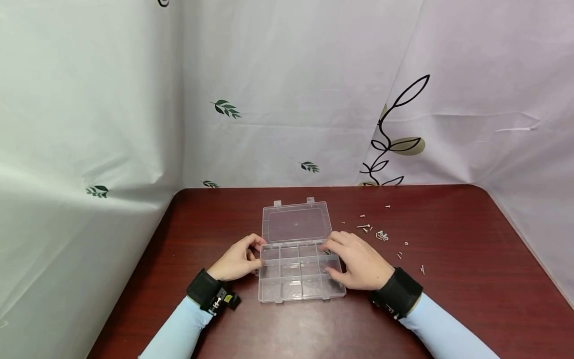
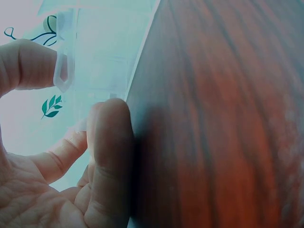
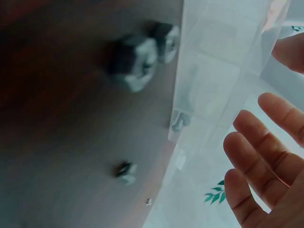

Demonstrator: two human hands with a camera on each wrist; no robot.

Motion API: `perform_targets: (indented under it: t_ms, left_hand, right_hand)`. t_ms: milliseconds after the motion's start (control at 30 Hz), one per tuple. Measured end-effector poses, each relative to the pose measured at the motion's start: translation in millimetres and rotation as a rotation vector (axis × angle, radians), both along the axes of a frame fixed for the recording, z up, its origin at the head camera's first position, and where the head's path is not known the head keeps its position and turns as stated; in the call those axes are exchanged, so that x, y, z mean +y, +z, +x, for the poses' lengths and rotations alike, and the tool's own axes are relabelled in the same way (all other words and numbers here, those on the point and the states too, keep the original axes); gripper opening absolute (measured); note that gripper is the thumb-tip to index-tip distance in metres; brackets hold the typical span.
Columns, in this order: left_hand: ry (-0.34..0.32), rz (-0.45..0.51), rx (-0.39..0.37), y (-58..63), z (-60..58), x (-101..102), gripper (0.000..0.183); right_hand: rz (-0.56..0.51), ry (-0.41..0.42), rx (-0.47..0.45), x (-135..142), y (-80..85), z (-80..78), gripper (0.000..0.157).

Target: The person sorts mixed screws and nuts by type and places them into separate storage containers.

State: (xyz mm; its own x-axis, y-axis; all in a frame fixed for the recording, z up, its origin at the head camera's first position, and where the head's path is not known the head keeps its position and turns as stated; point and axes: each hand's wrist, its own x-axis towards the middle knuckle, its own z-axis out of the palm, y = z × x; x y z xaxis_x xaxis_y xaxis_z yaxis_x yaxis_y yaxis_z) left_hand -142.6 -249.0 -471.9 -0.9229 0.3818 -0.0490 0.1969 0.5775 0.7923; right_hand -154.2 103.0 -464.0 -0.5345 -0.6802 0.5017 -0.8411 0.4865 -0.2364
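Observation:
A clear plastic compartment box (image 1: 291, 269) lies on the table with its lid (image 1: 296, 224) folded back. My left hand (image 1: 238, 259) holds the box's left side, thumb and fingers bent around the edge; in the left wrist view the left hand (image 2: 57, 190) meets the clear wall. Over the right-hand compartments hovers my right hand (image 1: 358, 262), fingers spread and slightly bent. Its fingers (image 3: 251, 128) hold nothing visible in the right wrist view. Small metal pieces (image 1: 329, 252) sit in the back right compartment, partly hidden by the hand.
Right of the box, loose screws (image 1: 364, 227) and a cluster of small nuts and screws (image 1: 382, 236) lie scattered on the dark red table (image 1: 211, 219). Blurred nuts (image 3: 137, 61) appear near the box wall in the right wrist view. A pale curtain (image 1: 287, 99) hangs behind the table.

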Motion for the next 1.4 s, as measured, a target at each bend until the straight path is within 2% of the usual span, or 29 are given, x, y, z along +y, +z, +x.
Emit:
perform_targets:
  t_ms: [133,567,933,1033,1200,1400]
  left_hand:
    - [-0.004,-0.005,0.000,-1.0,-0.3,-0.4,0.039]
    - [0.000,0.012,-0.008,-2.9,-2.9,-1.8,0.039]
    - [-0.009,0.021,-0.009,-3.1,-2.2,-2.7,0.040]
    - [-0.003,0.019,-0.010,-2.1,-2.1,-3.9,0.040]
    - [0.003,0.007,-0.010,-1.3,-1.8,-2.9,0.039]
    - [-0.001,0.010,-0.004,-3.7,-1.5,-1.7,0.038]
  right_hand:
    - [-0.002,-0.025,-0.018,6.9,-2.7,0.1,0.039]
    - [0.004,-0.106,-0.049,27.1,-1.0,-11.7,0.031]
    - [0.002,-0.211,-0.057,77.6,10.7,-21.0,0.027]
    - [0.017,-0.267,-0.030,94.0,9.9,-17.6,0.026]
    - [0.056,-0.426,0.018,123.0,5.1,-2.1,0.021]
    - [0.130,-0.556,-0.009,149.3,-0.6,23.5,0.020]
